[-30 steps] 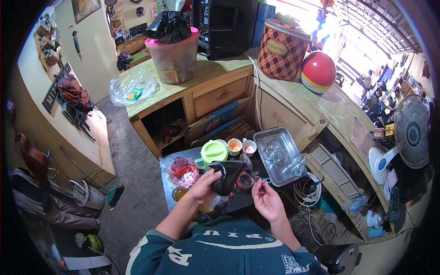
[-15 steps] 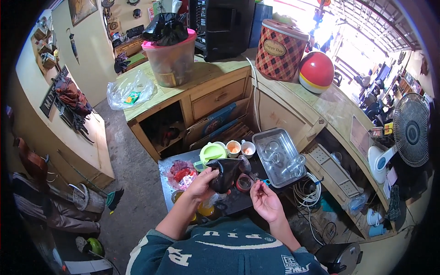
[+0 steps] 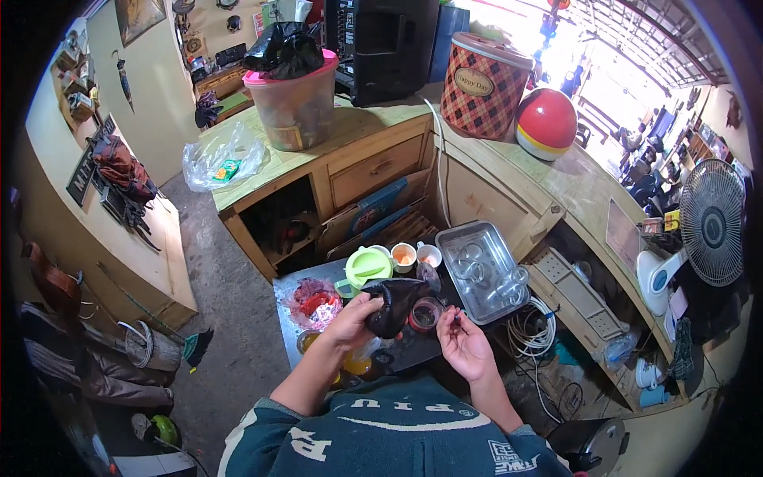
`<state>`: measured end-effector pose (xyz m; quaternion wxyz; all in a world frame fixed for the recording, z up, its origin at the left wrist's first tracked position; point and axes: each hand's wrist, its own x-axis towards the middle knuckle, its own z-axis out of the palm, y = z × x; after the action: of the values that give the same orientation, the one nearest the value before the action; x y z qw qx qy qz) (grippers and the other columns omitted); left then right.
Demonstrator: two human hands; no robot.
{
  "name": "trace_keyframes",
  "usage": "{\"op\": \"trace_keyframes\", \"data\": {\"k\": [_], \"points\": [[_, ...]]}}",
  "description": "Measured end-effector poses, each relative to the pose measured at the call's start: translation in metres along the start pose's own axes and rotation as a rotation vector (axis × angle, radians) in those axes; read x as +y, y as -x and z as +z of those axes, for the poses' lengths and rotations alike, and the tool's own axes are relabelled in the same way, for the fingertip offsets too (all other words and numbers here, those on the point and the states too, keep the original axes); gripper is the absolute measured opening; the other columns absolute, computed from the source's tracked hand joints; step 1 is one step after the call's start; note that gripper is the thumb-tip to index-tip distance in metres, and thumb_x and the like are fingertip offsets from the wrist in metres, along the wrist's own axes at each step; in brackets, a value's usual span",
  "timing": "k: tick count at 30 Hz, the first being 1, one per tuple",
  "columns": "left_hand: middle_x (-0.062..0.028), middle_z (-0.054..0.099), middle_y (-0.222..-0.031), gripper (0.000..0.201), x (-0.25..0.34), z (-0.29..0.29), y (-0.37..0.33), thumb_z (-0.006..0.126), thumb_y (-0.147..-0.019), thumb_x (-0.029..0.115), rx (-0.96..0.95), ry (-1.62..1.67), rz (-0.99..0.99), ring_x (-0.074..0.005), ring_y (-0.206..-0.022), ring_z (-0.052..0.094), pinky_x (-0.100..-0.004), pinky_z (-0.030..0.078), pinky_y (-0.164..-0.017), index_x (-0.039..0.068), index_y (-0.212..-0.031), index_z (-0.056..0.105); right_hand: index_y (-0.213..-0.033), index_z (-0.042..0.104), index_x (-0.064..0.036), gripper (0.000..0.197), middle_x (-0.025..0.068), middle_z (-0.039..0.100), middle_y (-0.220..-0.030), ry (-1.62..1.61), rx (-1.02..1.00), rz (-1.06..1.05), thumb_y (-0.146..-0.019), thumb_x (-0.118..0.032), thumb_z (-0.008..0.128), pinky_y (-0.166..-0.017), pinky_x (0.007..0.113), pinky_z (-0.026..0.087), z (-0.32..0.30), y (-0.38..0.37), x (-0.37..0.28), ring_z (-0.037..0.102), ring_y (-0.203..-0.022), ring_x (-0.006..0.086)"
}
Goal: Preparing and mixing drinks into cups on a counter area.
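My left hand [image 3: 347, 322] grips a black plastic bag [image 3: 392, 308], fingers wrapped round its left side, above the dark low table. Just right of the bag, a glass jar [image 3: 424, 316] with reddish contents stands on the table. My right hand [image 3: 463, 343] is palm up beside the jar, thumb and fingertips pinched together; whatever is between them is too small to make out. Behind the bag stand a pitcher with a light green lid [image 3: 369, 266] and white cups [image 3: 404, 257] with orange contents. Left of the bag lies a plastic bag with red contents [image 3: 314, 304].
A clear rectangular tray [image 3: 455, 242] holding glasses sits right of my right hand. Containers of yellow-orange liquid [image 3: 358, 364] stand near my left forearm. Beyond, a wooden counter [image 3: 381, 131] carries a pink-lidded bucket [image 3: 294, 111], a plaid cooler [image 3: 485, 87] and a fan [image 3: 713, 222].
The black bag has tilted lower and to the left-hand side, baring more of the jar. My right hand has shifted slightly right, fingers still pinched.
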<state>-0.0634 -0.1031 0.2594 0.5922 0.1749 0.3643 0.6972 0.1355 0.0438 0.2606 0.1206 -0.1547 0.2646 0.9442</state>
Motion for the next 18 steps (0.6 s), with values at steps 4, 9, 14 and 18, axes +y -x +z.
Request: {"op": "trace_keyframes", "data": {"k": [4,9,14,18], "points": [[-0.0181,0.065,-0.104,0.049,0.005,-0.005,-0.003,0.060,-0.091,0.032,-0.053,0.015,0.042,-0.0271,-0.093,0.066,-0.0446,0.058,-0.075,-0.002,-0.125,0.050,-0.095,0.061,0.0053,0.015,0.0145,0.061,-0.100,-0.024,0.000,0.015,-0.094,-0.008,0.053,-0.088,0.034,0.055,-0.001,0.001,0.001,0.061,-0.095,0.0240],[-0.0185,0.065,-0.104,0.049,0.000,0.000,0.002,0.059,-0.090,0.032,-0.037,0.032,0.035,-0.0272,-0.091,0.066,-0.0437,0.058,-0.076,-0.002,-0.125,0.050,-0.094,0.061,0.0057,0.016,0.0149,0.061,-0.100,-0.007,-0.004,-0.009,-0.095,-0.008,0.053,-0.088,0.034,0.055,-0.002,0.000,0.001,0.061,-0.095,0.0242],[-0.0205,0.066,-0.100,0.049,-0.010,0.002,0.006,0.058,-0.091,0.031,-0.029,-0.006,-0.005,-0.0280,-0.086,0.068,-0.0434,0.058,-0.075,-0.005,-0.123,0.051,-0.094,0.062,0.0056,0.017,0.0149,0.061,-0.099,-0.019,0.010,0.007,-0.095,-0.009,0.052,-0.088,0.034,0.055,-0.001,0.000,0.004,0.061,-0.095,0.0242],[-0.0207,0.067,-0.100,0.048,-0.008,0.007,0.009,0.058,-0.090,0.031,0.006,-0.034,-0.032,-0.0275,-0.086,0.068,-0.0433,0.058,-0.074,-0.006,-0.121,0.053,-0.094,0.062,0.0059,0.019,0.0146,0.061,-0.098,-0.011,0.023,0.005,-0.096,-0.010,0.052,-0.088,0.034,0.055,-0.002,-0.001,0.005,0.061,-0.094,0.0242]]}}
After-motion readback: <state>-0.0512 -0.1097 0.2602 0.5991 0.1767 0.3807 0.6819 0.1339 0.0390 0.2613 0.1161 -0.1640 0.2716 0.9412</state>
